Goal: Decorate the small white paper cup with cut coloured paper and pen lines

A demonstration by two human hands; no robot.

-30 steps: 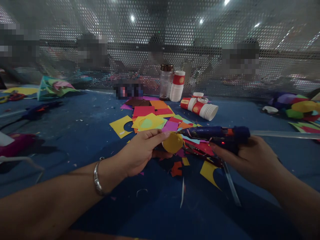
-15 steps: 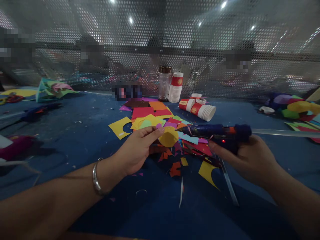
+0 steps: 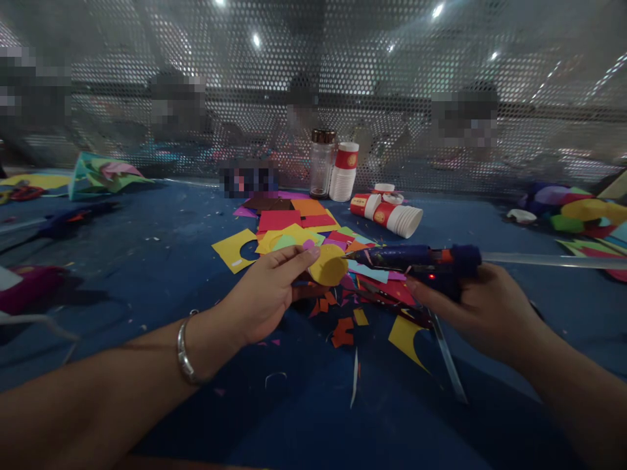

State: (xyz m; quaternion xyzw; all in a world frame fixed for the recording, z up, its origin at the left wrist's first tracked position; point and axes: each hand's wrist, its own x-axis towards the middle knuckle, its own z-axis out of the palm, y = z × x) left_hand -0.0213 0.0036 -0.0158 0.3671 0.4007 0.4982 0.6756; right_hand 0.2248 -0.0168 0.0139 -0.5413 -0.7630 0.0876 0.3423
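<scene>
Blue table (image 3: 161, 281) spreads out under paper bits (image 3: 343, 331). Your left hand (image 3: 264, 290) pinches the yellow circle (image 3: 328, 266), which sits just right of your thumb. Your right hand (image 3: 490, 316) is wrapped around the glue gun (image 3: 404, 257). Its long nose points left, at the circle's right edge; whether they touch is hard to tell.

We see that the round paper (image 3: 330, 266) is yellow, and the glue gun (image 3: 401, 257) is dark blue with an orange part (image 3: 447, 255) and one red light (image 3: 432, 277). The bench (image 3: 294, 418) is blue, the paper cups (image 3: 386, 214) are red and white, and the grey panel (image 3: 274, 68) carries a pattern of round holes.
</scene>
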